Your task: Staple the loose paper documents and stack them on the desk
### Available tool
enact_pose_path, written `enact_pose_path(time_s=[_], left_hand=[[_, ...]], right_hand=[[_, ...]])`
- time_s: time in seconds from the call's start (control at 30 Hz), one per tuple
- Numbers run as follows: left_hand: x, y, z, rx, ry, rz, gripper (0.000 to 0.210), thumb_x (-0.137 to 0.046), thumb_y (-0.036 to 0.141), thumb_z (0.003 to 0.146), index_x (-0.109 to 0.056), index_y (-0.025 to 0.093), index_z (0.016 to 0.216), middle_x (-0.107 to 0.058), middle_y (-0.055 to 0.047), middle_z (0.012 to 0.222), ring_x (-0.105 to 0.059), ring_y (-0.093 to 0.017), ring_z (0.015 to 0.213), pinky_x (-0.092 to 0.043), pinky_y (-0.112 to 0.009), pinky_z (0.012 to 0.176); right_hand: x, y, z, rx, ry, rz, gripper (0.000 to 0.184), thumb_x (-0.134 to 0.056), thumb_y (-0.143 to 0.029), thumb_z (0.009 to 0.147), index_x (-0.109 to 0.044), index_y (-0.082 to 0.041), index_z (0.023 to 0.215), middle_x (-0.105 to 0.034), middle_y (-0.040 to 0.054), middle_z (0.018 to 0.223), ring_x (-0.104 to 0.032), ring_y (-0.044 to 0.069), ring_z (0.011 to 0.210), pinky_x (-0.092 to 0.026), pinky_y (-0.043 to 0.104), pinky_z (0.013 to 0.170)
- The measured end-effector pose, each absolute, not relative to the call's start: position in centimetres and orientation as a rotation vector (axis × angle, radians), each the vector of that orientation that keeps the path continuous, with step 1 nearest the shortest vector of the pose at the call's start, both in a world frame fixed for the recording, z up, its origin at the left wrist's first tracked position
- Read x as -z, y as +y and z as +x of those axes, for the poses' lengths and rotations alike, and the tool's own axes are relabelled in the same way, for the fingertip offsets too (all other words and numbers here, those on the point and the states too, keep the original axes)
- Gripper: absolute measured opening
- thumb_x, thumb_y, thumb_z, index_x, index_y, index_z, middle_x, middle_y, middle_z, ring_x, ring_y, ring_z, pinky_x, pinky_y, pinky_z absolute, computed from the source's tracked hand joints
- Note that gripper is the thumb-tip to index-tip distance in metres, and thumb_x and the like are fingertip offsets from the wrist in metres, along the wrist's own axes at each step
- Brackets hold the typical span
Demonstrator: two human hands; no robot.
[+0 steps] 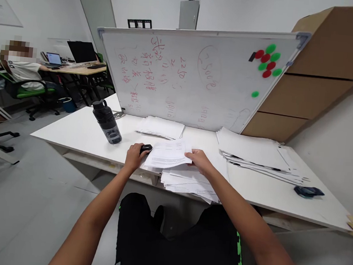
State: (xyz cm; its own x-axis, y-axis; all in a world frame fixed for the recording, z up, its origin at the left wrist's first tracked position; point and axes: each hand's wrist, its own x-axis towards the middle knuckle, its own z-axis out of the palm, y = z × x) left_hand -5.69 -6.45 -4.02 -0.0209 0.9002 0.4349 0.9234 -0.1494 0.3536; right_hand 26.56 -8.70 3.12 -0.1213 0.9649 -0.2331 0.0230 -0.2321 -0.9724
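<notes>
My left hand (134, 157) is closed around a small black stapler (146, 148), whose front end is at the upper left edge of some printed sheets (170, 153). My right hand (201, 160) pinches those sheets at their right edge, thumb on top. They are lifted and slightly curved above a loose pile of papers (190, 181), which sticks out over the front edge of the white desk (124, 154). A thinner paper stack (161, 127) lies just behind the sheets. My fingers hide part of the stapler.
A dark water bottle (107, 122) stands at the left. To the right lie a large paper stack (256, 150) and a dark crumpled item (308, 192). A whiteboard (182, 74) with magnets leans behind, beside cardboard boxes (317, 94). Another person (26, 72) sits far left.
</notes>
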Motion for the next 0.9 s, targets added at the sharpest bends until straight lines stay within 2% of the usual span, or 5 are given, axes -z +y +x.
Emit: enact_pose_path(time_s=[0.27,0.47,0.7,0.8,0.9], left_hand=[[4.1,-6.4,-5.8,0.929,-2.03,-2.188,0.041,-0.056,0.047,0.09,-0.06,0.019,0.12,-0.064,-0.013,0.117,-0.056,-0.031,0.111,-0.044,-0.041,0.092],[3.9,-6.6,-5.5,0.899,-2.011,-2.211,0.039,-0.056,0.046,0.091,-0.061,0.02,0.119,-0.066,-0.012,0.116,-0.057,-0.029,0.109,-0.043,-0.04,0.092],[3.4,-7.4,-4.9,0.861,-1.917,-2.287,0.047,-0.056,0.05,0.089,-0.062,0.022,0.126,-0.065,-0.01,0.126,-0.056,-0.029,0.116,-0.041,-0.039,0.099],[2.2,-7.5,-4.6,0.807,-2.023,-2.261,0.041,-0.046,0.049,0.094,-0.066,0.025,0.119,-0.067,-0.009,0.125,-0.057,-0.029,0.119,-0.032,-0.046,0.109],[0.2,-6.4,-4.1,0.667,-2.169,-2.244,0.049,-0.031,0.053,0.098,-0.072,0.026,0.094,-0.073,-0.007,0.11,-0.061,-0.03,0.112,-0.01,-0.061,0.115]], right_hand=[[-1.7,-7.8,26.7,-1.503,-1.158,-1.298,0.009,-0.07,-0.026,0.069,-0.066,-0.018,0.069,-0.07,0.0039,0.07,-0.062,0.016,0.062,-0.053,0.027,0.055],[-1.0,-7.0,24.8,-1.446,-1.394,-1.303,0.014,-0.071,-0.031,0.071,-0.068,-0.017,0.071,-0.067,0.0006,0.063,-0.055,0.013,0.052,-0.045,0.023,0.047],[-0.1,-7.0,24.6,-1.555,-1.258,-1.19,0.038,-0.077,-0.048,0.073,-0.067,-0.019,0.095,-0.071,0.0035,0.073,-0.063,0.017,0.055,-0.054,0.031,0.05],[0.0,-7.3,24.6,-1.543,-1.247,-1.131,0.049,-0.072,-0.058,0.076,-0.065,-0.02,0.107,-0.07,0.0032,0.071,-0.061,0.017,0.052,-0.055,0.034,0.052],[0.2,-7.4,24.7,-1.53,-1.26,-1.116,0.055,-0.068,-0.062,0.078,-0.064,-0.02,0.113,-0.068,0.0016,0.067,-0.059,0.016,0.049,-0.055,0.035,0.054]])
